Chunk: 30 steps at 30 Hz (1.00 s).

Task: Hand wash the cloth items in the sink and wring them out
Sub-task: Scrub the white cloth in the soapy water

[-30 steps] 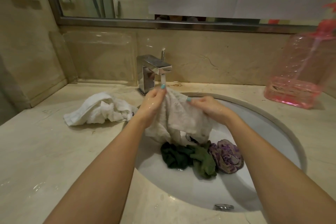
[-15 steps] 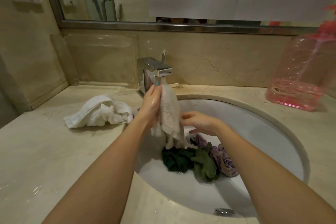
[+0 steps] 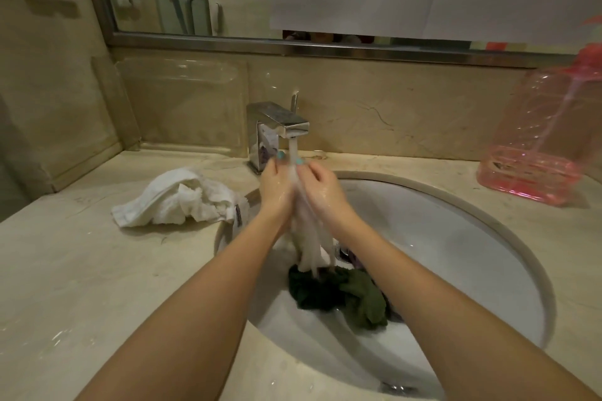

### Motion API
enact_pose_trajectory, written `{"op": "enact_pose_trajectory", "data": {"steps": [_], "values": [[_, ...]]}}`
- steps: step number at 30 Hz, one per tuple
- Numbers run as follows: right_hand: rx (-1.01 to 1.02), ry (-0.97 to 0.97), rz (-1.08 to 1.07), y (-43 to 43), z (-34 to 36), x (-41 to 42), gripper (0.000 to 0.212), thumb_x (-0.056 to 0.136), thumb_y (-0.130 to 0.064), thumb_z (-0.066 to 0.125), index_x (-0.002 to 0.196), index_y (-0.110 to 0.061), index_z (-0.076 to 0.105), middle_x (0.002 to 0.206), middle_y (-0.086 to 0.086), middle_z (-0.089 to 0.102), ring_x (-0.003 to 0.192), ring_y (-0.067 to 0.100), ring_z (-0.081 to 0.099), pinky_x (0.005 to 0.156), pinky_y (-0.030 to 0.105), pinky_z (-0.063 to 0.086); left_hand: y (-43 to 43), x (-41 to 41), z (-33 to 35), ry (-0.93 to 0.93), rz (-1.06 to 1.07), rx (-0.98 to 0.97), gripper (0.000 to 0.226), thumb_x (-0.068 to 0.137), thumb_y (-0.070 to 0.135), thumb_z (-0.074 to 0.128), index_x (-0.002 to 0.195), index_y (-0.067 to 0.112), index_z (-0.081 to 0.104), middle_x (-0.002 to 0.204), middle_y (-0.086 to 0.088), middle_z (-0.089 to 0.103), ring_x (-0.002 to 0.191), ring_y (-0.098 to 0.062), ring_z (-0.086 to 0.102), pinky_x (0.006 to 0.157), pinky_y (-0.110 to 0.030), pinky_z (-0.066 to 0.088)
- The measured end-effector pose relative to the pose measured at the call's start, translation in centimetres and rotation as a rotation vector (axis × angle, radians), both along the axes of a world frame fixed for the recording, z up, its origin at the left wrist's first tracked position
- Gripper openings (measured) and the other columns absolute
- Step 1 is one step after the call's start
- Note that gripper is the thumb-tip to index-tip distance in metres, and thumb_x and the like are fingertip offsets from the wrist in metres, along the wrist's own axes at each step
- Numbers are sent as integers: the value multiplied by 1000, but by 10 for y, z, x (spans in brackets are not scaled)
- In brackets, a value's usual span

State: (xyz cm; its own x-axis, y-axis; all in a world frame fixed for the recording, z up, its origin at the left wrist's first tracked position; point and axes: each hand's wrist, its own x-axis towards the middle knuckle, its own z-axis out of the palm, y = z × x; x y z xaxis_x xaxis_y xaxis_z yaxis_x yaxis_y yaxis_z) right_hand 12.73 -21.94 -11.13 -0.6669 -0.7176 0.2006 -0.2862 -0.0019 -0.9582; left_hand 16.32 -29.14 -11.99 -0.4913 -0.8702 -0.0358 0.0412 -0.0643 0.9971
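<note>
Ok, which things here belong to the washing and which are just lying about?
Job: white cloth, held by left hand and right hand under the running tap; green cloths in the sink.
Lying about: towel on the counter, possibly already washed; pink bottle.

A single wide-angle head view looks forward and down from above the near edge of the beige marble counter (image 3: 81, 270), facing the steel-framed wall mirror (image 3: 325, 49), near enough that the round white sink basin (image 3: 456, 254) fills the lower middle of the frame
</note>
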Motion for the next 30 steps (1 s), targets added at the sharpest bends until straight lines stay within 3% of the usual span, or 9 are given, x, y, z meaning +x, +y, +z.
{"op": "enact_pose_trajectory", "data": {"steps": [2, 4, 7, 9, 15, 21, 24, 27, 30], "values": [[-5, 47, -128, -8, -1, 6, 24, 97, -29, 52, 76, -21, 59, 74, -4, 61, 71, 11, 57, 60, 25, 44, 5, 5, 2, 38, 0, 13, 29, 102, 22, 40, 117, 7, 60, 114, -17, 65, 105, -33, 63, 93, -44, 52], [-8, -54, -336, -13, -3, -8, 31, 92, -24, 55, 61, -20, 56, 68, -1, 61, 70, 21, 55, 66, 34, 46, 28, 8, 3, 6, -94, -133, 34, 104, 22, 38, 120, -1, 59, 107, -14, 62, 93, -26, 61, 83, -36, 52], [-49, -381, -390, -8, -4, -28, 38, 89, -19, 56, 52, -12, 51, 57, -2, 55, 70, 23, 52, 66, 36, 41, 56, 1, 4, -51, -142, -250, 37, 102, 29, 42, 80, 11, 66, 80, -11, 66, 75, -23, 61, 71, -36, 52], [-75, -384, -376, -2, -4, -24, 40, 89, -18, 56, 50, -11, 53, 51, -5, 54, 69, 22, 53, 65, 34, 41, 51, -8, 8, -68, -65, -233, 42, 100, 28, 44, 63, 15, 58, 66, -7, 61, 65, -20, 56, 60, -30, 44], [-41, -11, -128, -9, 4, 23, 48, 91, -14, 54, 45, -22, 43, 42, -9, 41, 50, 16, 40, 53, 27, 32, -2, 11, 1, -26, 19, -10, 31, 104, 21, 36, 80, 12, 52, 69, -2, 51, 68, -19, 52, 57, -27, 44], [19, -228, -434, -3, 3, -15, 35, 94, -15, 42, 60, -13, 48, 65, 4, 55, 70, 26, 49, 66, 30, 37, 43, -2, 3, -19, -66, -129, 41, 101, 25, 44, 61, 16, 42, 61, -6, 43, 60, -18, 40, 56, -29, 30], [-1, -62, -349, -3, 4, 2, 39, 95, -17, 44, 56, -16, 45, 67, 7, 53, 71, 23, 47, 66, 32, 36, 21, 3, 8, -39, -7, -133, 39, 102, 27, 43, 65, 17, 45, 61, -1, 46, 55, -14, 42, 53, -28, 36], [26, 102, -213, -10, 9, 24, 46, 93, -14, 47, 49, -20, 38, 53, -1, 42, 61, 22, 42, 58, 31, 32, -2, 14, 7, -8, -16, -11, 30, 103, 24, 41, 74, 21, 49, 75, 1, 52, 66, -13, 50, 65, -33, 47], [64, -81, -333, -13, 5, -2, 33, 96, -16, 42, 64, -13, 51, 75, 10, 59, 77, 25, 53, 70, 36, 42, 18, 11, 4, -78, -14, -108, 38, 102, 30, 42, 67, 18, 50, 65, -1, 48, 59, -16, 44, 61, -33, 42]]}}
